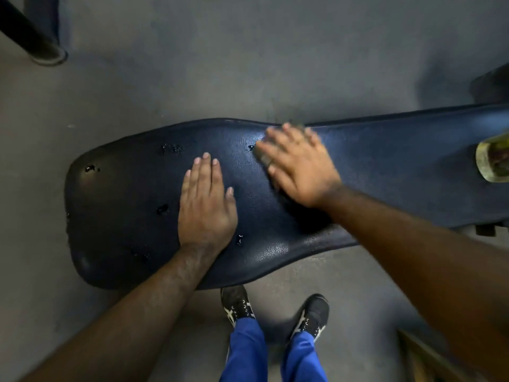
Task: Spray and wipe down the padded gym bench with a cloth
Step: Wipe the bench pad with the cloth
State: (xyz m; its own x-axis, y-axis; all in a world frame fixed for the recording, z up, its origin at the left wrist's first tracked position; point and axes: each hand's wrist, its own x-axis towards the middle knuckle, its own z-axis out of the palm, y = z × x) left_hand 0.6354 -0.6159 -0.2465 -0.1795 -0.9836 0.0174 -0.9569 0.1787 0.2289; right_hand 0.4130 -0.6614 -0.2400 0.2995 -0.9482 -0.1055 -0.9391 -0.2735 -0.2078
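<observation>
Padded bench [385, 166]: dark navy grained vinyl, rounded end at 9 o'clock, beaded wet droplets [162, 209] across it. Your left hand [205, 205] lies flat, fingers straight and together, palm down mid-pad. Your right hand [296, 164], blurred, fingers spread, presses a grey cloth [261, 157] onto the pad at 1 o'clock of the left; hands apart.

A long dark-blue padded bench [385, 166] has grained, leather-like vinyl, slightly glossy with wet droplets. The grey floor [248, 51] looks matt.
</observation>
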